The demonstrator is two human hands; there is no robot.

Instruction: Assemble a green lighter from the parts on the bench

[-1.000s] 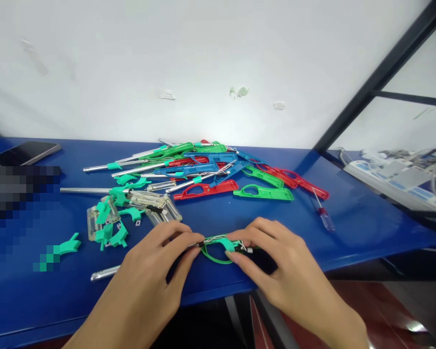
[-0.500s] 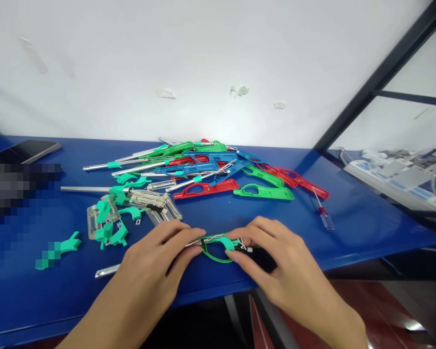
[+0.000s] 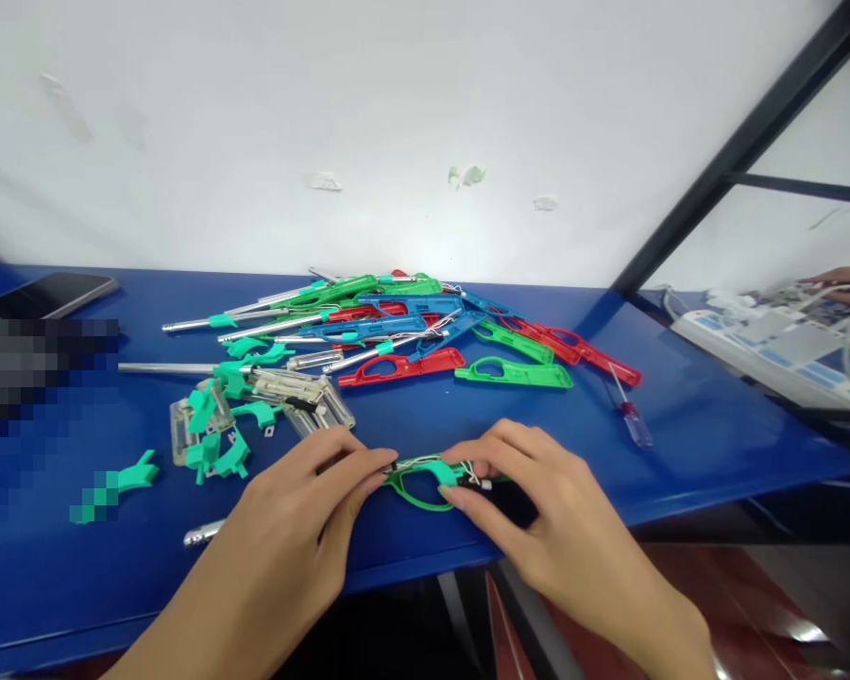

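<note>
With my left hand (image 3: 290,529) I pinch the front end of a green shell (image 3: 425,507) between thumb and fingertips; with my right hand (image 3: 559,519) I pinch it near the curved teal trigger (image 3: 445,472). The shell is just above the near edge of the blue table (image 3: 411,416). The trigger and thin white wires (image 3: 421,462) are already in it, but its inside is uncovered, and one wire end sticks out, so I judge it half assembled. A shiny metal tube (image 3: 204,533) shows beyond my left wrist; whether it joins this shell, my hand hides. Farther lie smooth, hollow red shells (image 3: 439,364), matte teal pieces (image 3: 257,414), clear plastic tanks (image 3: 336,404) with straight walls, and a screwdriver (image 3: 636,425) with a translucent handle.
</note>
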